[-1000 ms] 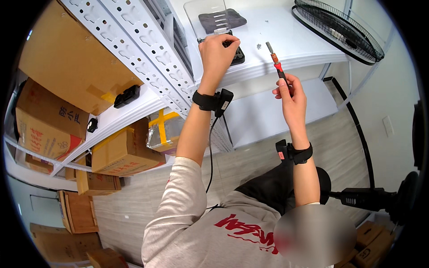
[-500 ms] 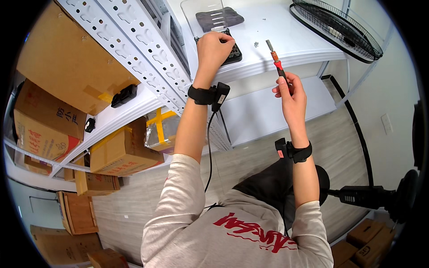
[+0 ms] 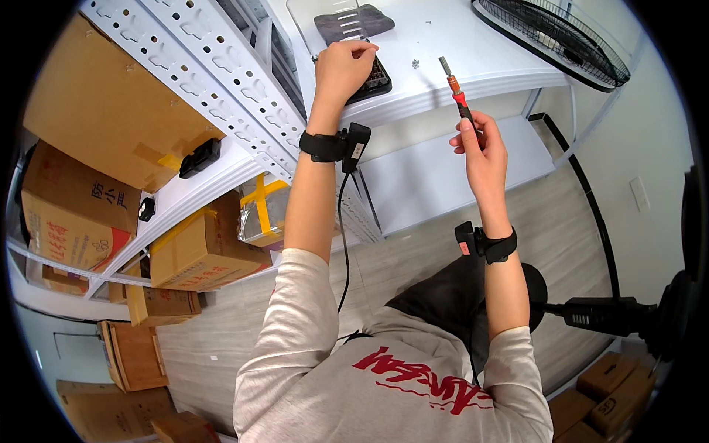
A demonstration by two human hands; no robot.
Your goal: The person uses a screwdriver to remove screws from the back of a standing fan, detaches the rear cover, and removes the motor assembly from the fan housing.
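Note:
My left hand [image 3: 345, 70] is over a black bit case [image 3: 378, 80] on the white shelf, thumb and fingertips pinched together. Whatever may be between them is too small to make out. Rows of small bits show in the part of the case the hand leaves uncovered. The case's clear lid [image 3: 301, 22] stands raised behind it. In my right hand [image 3: 484, 144] is a screwdriver [image 3: 461, 105] with a red and black handle, its metal end pointing up and away from me. A few tiny metal pieces [image 3: 416, 64] lie on the shelf between the two hands.
A dark grey cloth [image 3: 354, 25] lies behind the case. At the back right rests a black wire fan guard [image 3: 559, 43]. A perforated white upright [image 3: 214, 66] rises left of my left arm, with cardboard boxes [image 3: 210, 247] on the shelving beyond. A lower shelf [image 3: 421, 181] sits underneath.
The view has shifted slightly. My left fingertips have moved a little away and to the left over the case, uncovering more bits. My right hand still holds the screwdriver in much the same pose.

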